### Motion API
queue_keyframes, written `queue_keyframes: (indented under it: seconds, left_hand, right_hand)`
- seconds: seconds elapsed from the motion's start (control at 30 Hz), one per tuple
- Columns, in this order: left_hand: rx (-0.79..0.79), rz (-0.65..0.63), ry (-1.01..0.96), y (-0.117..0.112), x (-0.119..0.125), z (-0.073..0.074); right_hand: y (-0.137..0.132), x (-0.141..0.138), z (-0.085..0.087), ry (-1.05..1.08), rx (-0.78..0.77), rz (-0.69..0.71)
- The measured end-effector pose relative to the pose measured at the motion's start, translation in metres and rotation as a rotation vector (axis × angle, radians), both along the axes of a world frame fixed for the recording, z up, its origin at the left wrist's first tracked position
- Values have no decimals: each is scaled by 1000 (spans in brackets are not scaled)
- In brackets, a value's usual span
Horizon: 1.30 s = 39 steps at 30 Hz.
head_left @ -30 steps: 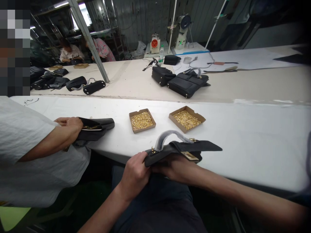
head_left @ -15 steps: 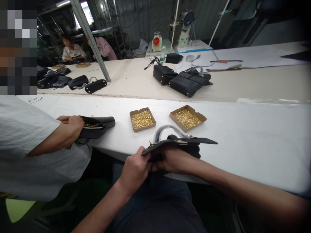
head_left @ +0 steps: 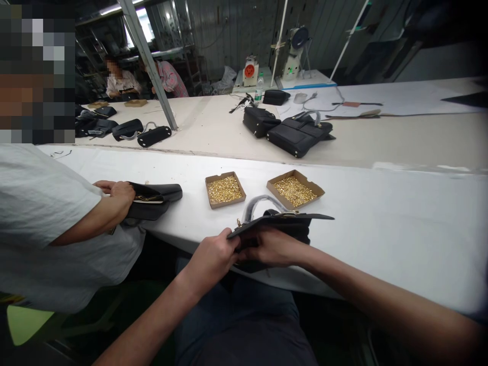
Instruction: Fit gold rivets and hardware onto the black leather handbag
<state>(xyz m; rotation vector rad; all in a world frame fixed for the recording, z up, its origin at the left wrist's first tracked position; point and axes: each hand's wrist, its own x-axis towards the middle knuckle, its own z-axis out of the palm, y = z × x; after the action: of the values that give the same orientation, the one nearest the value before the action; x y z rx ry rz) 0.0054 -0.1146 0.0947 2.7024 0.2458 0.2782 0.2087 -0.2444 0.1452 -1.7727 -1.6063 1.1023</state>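
Note:
A black handbag (head_left: 284, 220) with a plastic-wrapped handle lies tilted at the table's front edge. My left hand (head_left: 216, 254) is closed on the near left edge of its flap. Under the raised flap, my right hand (head_left: 272, 247) reaches into the bag's opening; its fingers are curled, with the tips partly hidden in shadow. Whether a small part sits between those fingertips I cannot tell. Just beyond the handbag stand two shallow cardboard boxes, the left box (head_left: 226, 204) and the right box (head_left: 280, 196), both filled with small gold-coloured metal pieces.
At my left a co-worker's hand (head_left: 122, 195) holds another black bag (head_left: 152, 209). Farther back on the table are more black handbags (head_left: 301, 134), a plastic bottle (head_left: 259, 89) and a slanted metal post (head_left: 152, 71). Machines (head_left: 250, 73) stand behind.
The handbag has tipped a little, and its lower part now shows below my right hand. Both hands keep their places on it. The view has shifted slightly.

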Motion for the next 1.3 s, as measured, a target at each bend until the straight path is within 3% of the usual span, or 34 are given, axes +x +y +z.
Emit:
queue_keyframes:
  seconds: [0.13,0.23,0.53,0.7,0.83,0.93,1.03,1.13,1.2,1.3]
  left_hand:
    - [122,-49,-5,3,1,-2]
    - [145,-78,-33,5,2,-4]
    - [20,-132,-41,16,2,5]
    - [-79,-216,-154,25,-5,-3]
    - [-32,-235,-300,27,-21,-13]
    - [-146,-167,-478,24,-34,-17]
    - [-256,-58,-595,20,-38,-15]
    - [-179,25,-505,17,-33,-6]
    - [-163,107,-439,16,-28,-1]
    - [-399,170,-445,14,-20,0]
  right_hand:
    - [-1,-4,3,-24,-22,-12]
    - [-4,-8,3,-94,46,-2]
    - [-6,-16,-2,-301,150,65]
    - [-13,-20,-5,-309,133,94]
    - [-19,-26,-11,-335,176,104]
    - [-20,-32,-10,-430,211,125]
    - [-15,-39,-3,-714,252,182]
    - [-8,-42,3,-977,299,225]
    - [-3,-43,3,-1018,303,227]
    - [3,-40,-7,-970,275,199]
